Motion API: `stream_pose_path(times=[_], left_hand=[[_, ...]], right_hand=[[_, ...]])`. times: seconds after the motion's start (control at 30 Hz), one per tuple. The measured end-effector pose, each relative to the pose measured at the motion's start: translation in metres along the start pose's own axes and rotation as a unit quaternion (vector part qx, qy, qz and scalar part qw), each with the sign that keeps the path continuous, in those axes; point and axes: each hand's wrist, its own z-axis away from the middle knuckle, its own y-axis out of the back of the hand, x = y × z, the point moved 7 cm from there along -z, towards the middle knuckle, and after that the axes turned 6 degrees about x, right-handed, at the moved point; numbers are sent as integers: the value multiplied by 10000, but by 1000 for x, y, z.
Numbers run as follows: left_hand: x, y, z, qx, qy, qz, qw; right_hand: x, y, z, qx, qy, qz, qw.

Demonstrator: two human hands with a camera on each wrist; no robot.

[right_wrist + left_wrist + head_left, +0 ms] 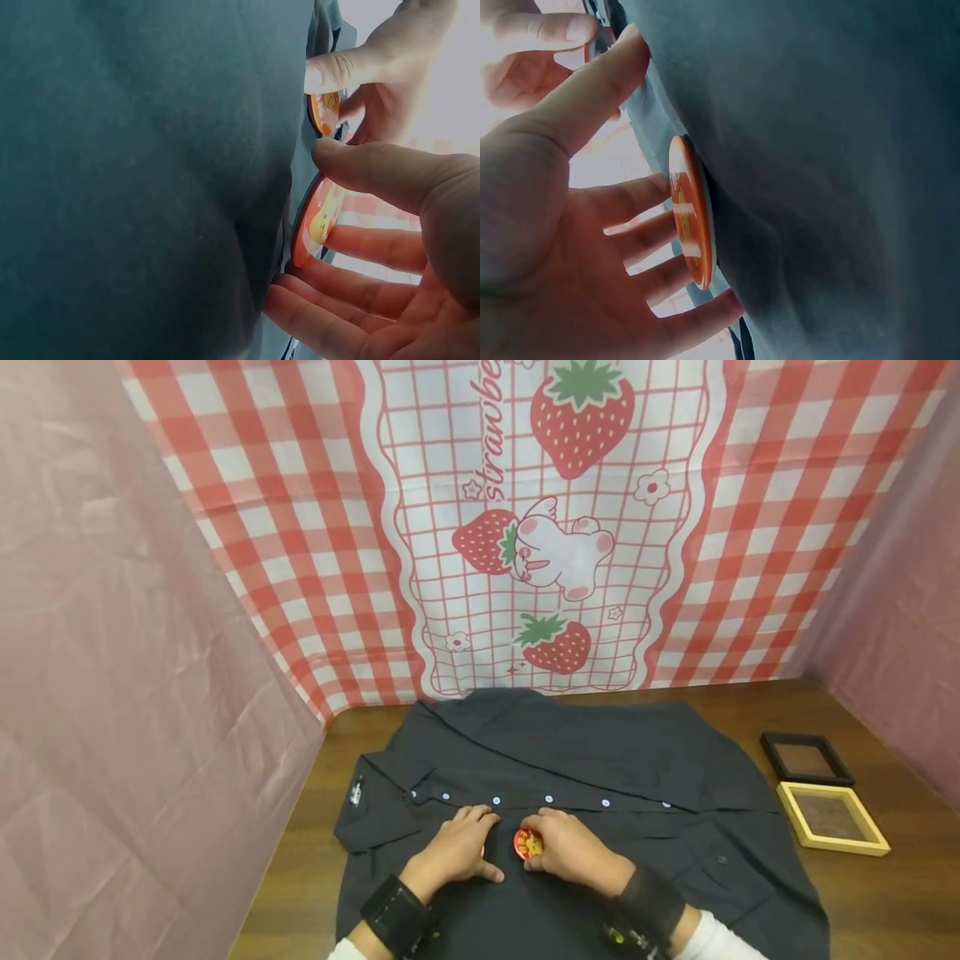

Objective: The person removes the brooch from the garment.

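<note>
Black rectangular frame and pale yellow frame: lay side by side on brown wooden table. Red-and-white checked cloth, strawberry-printed: hung behind. Left pink drape, right pink drape: flanked it.

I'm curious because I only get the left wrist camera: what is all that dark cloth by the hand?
Observer: It's a shirt with a row of buttons down it.

Operator: Ooh! And what's that thin thing with the red edge, up by the other hand?

Observer: From the right wrist view, that's a red badge at the right hand, with a yellow figure on its face.

Operator: Is there anything next to the shirt that I can't see?

Observer: Yes. The head view shows a black frame and a yellow frame off to the shirt's right.
</note>
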Motion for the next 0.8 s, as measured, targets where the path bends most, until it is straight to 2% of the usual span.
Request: stream_pose_path(times=[0.17,0.3,0.47,0.8], left_hand=[[2,0,-3,-76,77,-12,9999],[-1,-1,-2,-152,164,12,9998],[1,1,-2,-97,99,18,9999],[0,0,1,-119,181,199,9996]], right_hand=[[5,4,-1,27,-166,-81,9998],[5,1,-1,-25,-147,-165,9998],[10,1,0,30,-215,-246,9995],[20,0,1,10,-511,-628,9967]])
